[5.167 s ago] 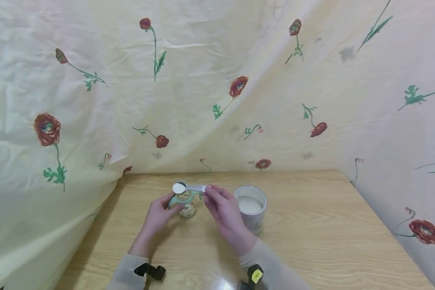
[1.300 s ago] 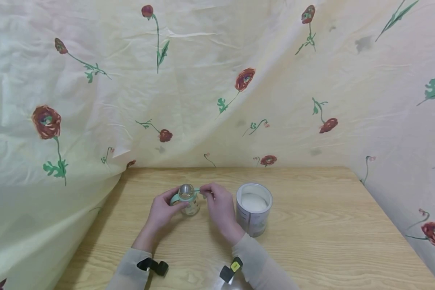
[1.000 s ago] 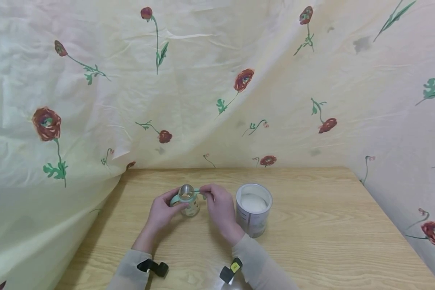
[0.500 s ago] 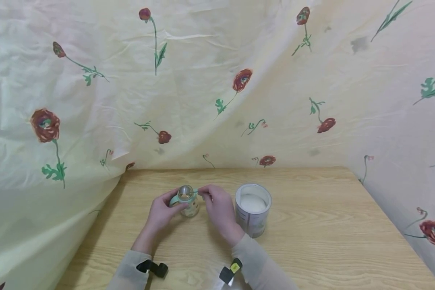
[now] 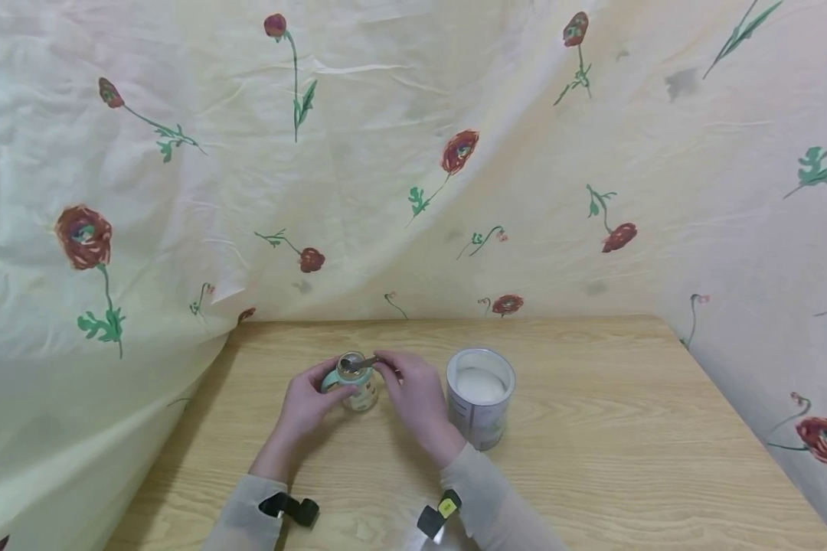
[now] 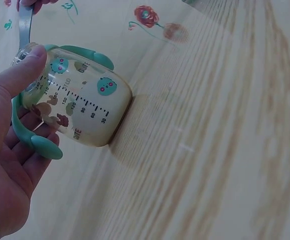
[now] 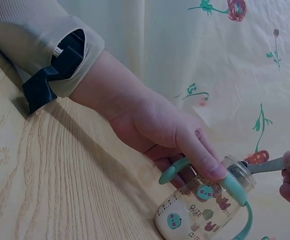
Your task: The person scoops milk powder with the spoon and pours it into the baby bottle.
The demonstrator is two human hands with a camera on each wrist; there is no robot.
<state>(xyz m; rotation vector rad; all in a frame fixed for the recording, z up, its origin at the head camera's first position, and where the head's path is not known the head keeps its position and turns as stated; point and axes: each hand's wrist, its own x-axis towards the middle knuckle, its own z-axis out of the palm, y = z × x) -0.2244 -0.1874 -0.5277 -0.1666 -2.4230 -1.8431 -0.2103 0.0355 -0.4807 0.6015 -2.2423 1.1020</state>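
Note:
My left hand grips a clear baby bottle with green handles, standing uncapped on the table. In the left wrist view the bottle bears volume marks and cartoon prints, the thumb lying near its neck. My right hand pinches the handle of a metal spoon, whose bowl is at the bottle's mouth. Seen from the right wrist, the spoon reaches into the opening, and only the right fingertips show. A tall can of white powder stands open to the right of my right hand.
The wooden table meets a cream cloth printed with red flowers, hanging behind and along both sides. Black wrist cameras are strapped over both sleeves.
About five seconds ago the spoon held a heap of white powder above the bottle. The bowl then lay turned over on the mouth; now it is tilted, handle raised. The left hand keeps its grip.

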